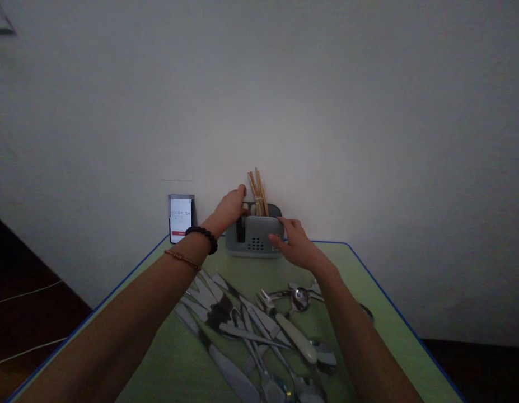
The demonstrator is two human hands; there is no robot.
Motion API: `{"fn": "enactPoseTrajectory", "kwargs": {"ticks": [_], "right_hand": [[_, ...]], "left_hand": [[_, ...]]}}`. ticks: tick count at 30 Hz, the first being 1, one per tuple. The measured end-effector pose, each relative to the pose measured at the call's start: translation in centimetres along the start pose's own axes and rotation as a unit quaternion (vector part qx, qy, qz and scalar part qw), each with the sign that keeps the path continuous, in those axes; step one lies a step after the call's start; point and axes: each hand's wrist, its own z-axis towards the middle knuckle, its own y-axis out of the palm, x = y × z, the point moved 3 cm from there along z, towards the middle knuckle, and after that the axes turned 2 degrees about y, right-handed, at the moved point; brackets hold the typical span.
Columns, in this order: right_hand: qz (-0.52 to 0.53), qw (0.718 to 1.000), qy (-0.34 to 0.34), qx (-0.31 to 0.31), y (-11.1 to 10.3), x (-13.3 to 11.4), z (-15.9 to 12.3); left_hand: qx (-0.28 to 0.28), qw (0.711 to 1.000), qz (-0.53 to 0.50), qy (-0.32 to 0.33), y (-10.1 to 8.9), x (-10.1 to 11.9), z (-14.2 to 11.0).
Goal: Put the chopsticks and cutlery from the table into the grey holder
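Note:
A grey utensil holder (263, 228) stands upright against the wall at the table's far edge. A bundle of wooden chopsticks (259, 187) rises from it, beside a few pale handle ends (253, 209). My left hand (232, 208) is closed at the holder's top left, above the dark front slot (241, 230); what its fingers hold is hidden. My right hand (298, 242) grips the holder's right side, thumb against the front and fingers at the rim. Nearer to me lies loose cutlery: a fork with a cream handle (295, 336), a round spoon (300, 299) and several knives (229, 369).
A lit phone (180, 221) leans upright against the wall, left of the holder. The green table (158, 369) has a blue edge. My forearms pass over both sides of the cutlery pile, covering part of it. White cables (28, 294) run at the far left, beyond the table.

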Motion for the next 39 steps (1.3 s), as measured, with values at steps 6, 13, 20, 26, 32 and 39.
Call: {"fn": "enactPoseTrajectory", "kwargs": {"ticks": [6,13,20,26,32,39], "right_hand": [[-0.004,1.0,-0.004,-0.003,0.0,0.2,0.0],[-0.021,1.0,0.014,-0.007,-0.1,0.0,-0.2],[-0.098,0.992,0.029,-0.073,-2.5,-0.6,-1.1],[-0.141,0.959,0.052,-0.241,-2.9,-0.8,-2.2],[-0.146,0.946,0.038,-0.288,-1.8,-0.9,-2.0],[-0.103,0.928,0.064,-0.353,-0.8,0.3,-1.8]], "left_hand": [[0.001,0.999,-0.046,-0.017,-0.6,-0.8,0.0],[0.17,0.963,-0.195,-0.074,-1.4,-1.5,-5.0],[-0.008,0.982,-0.188,0.02,-3.0,3.4,-10.2],[-0.393,0.91,-0.088,0.099,-0.4,7.1,-13.6],[-0.381,0.91,0.008,0.163,2.8,8.0,-13.6],[-0.417,0.9,0.005,0.124,5.6,7.1,-13.1]]}}
